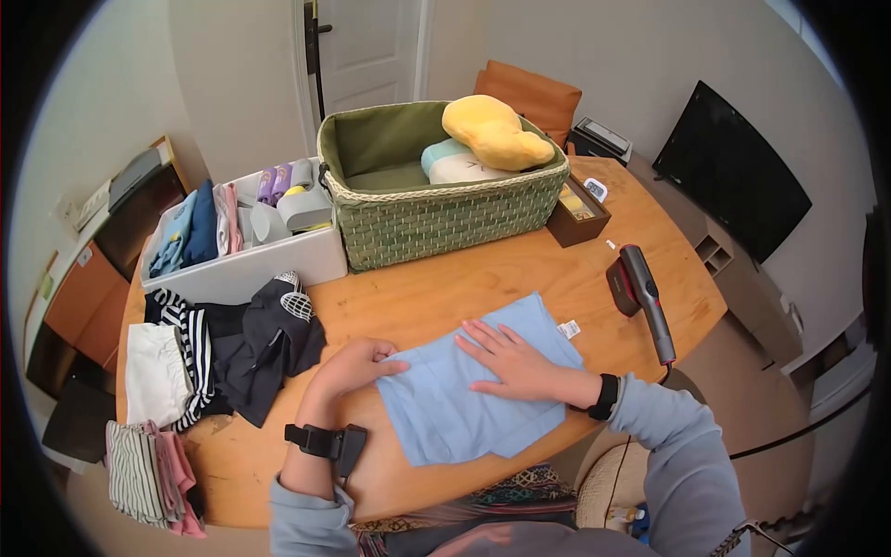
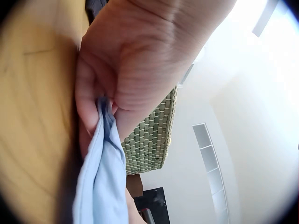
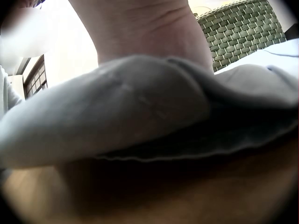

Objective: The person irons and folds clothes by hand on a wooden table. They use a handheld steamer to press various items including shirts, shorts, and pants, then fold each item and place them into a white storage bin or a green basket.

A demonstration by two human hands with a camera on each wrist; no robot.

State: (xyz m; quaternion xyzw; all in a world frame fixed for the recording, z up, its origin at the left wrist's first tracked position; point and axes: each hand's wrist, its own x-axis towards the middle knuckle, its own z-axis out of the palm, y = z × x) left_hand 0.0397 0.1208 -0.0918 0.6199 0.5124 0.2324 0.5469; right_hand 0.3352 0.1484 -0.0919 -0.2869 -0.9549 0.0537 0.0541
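Note:
A light blue piece of cloth (image 1: 464,408), folded in layers and with a small white tag (image 1: 569,329) on its far right edge, lies in front of me on the table. My left hand (image 1: 357,365) pinches its left edge between thumb and fingers. In the left wrist view, that left hand (image 2: 124,70) holds the cloth's layered edge (image 2: 100,177) close over the wood. Spread flat on the upper part of the cloth is my right hand (image 1: 510,357), fingers straight. The right wrist view shows mostly the wrist (image 3: 149,32) and grey-looking fabric (image 3: 107,116); the right fingers are hidden there.
Dark clothes (image 1: 264,348) and white folded fabric (image 1: 158,376) lie at left, with a striped and pink stack (image 1: 139,473) at the edge. Behind stand a white bin (image 1: 278,265) and a green woven basket (image 1: 445,227). A handheld garment steamer (image 1: 650,306) lies at right.

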